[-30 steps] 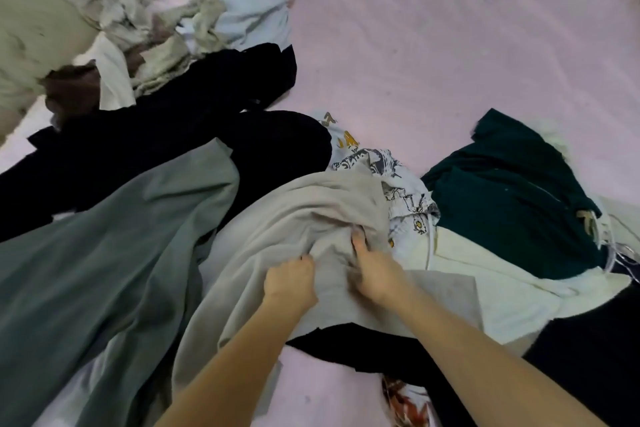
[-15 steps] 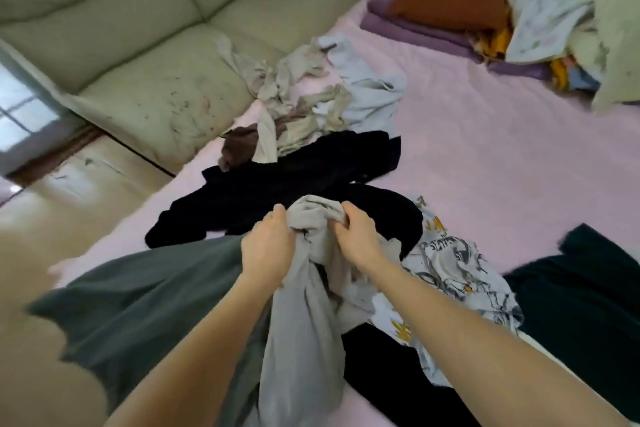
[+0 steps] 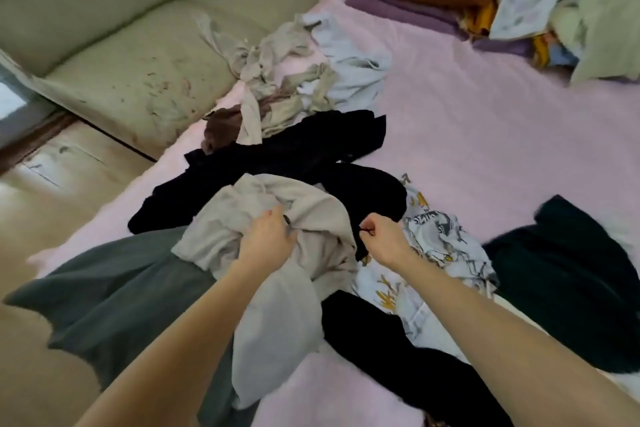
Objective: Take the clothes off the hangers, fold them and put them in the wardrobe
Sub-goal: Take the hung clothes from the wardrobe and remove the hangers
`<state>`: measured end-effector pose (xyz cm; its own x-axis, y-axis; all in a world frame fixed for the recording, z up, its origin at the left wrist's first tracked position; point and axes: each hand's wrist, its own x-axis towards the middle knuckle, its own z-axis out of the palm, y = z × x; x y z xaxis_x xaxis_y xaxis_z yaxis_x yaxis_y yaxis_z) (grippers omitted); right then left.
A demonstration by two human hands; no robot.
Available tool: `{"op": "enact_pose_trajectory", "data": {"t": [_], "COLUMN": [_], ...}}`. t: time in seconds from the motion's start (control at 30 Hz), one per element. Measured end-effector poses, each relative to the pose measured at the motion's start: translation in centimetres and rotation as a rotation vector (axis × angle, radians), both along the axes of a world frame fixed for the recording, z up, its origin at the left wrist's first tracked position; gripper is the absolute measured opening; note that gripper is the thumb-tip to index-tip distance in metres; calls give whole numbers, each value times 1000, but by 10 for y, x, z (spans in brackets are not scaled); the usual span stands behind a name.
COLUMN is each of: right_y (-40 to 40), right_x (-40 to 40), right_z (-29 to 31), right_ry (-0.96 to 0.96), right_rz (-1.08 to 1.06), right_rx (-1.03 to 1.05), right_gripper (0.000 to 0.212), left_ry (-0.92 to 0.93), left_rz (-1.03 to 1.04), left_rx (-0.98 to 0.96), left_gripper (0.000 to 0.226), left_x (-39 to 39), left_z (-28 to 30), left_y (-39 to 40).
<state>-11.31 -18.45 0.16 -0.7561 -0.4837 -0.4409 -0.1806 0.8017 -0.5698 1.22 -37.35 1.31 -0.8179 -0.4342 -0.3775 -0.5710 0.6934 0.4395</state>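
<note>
Left hand (image 3: 268, 239) gripping beige garment (image 3: 304, 211), bunched above pink bed (image 3: 485, 135). Right hand (image 3: 382, 236) curled, pinching something thin and dark; what, impossible to tell.

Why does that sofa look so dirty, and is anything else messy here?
The pale green sofa has dark smudges and streaks on its seat, like stains. Clothes also lie loose and crumpled on the pink bedspread, such as the tangled beige heap near the sofa.

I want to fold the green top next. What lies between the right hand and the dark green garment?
In the head view, the white printed garment lies between the right hand and the dark green garment.
</note>
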Motion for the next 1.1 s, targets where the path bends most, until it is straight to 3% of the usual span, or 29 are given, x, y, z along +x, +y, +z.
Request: {"op": "enact_pose_trajectory", "data": {"t": [0.07,0.17,0.4,0.5,0.6,0.7,0.8,0.87,1.0,1.1], "right_y": [56,145,292,306,313,326,333,335,334,326], "right_x": [-7,-13,-1,9,33,60,71,70,57,48], "right_z": [-10,-22,-78,-98,-106,-107,-107,-107,-99,-72], "right_ry": [18,79,-32,-68,77,164,68,-9,-260,-442], "right_rz": [-88,-222,-571,-561,-501,-394,-361,-462,-828,-828], "right_rx": [53,192,268,250,148,100,76,39,-171,-463], "right_gripper": [11,15,29,24,9,19,42,49,25,21], "left_ry": [-36,-106,-174,-183,-203,-218,-234,-222,-224,-186], "left_rz": [-159,-330,-446,-469,-500,-470,-497,-547,-419,-306], "left_rx": [116,213,392,442,370,373,327,253,302,514], "left_gripper": [37,37,38,41,45,44,45,41,23,25], "left_x": [-15,-42,-75,-73,-68,-66,-63,-59,-55,-56], "left_z": [-20,-49,-106,-128,-143,-147,-147,-146,-146,-132], "left_y": [38,111,263,305,334,345,348,358,358,343]}}
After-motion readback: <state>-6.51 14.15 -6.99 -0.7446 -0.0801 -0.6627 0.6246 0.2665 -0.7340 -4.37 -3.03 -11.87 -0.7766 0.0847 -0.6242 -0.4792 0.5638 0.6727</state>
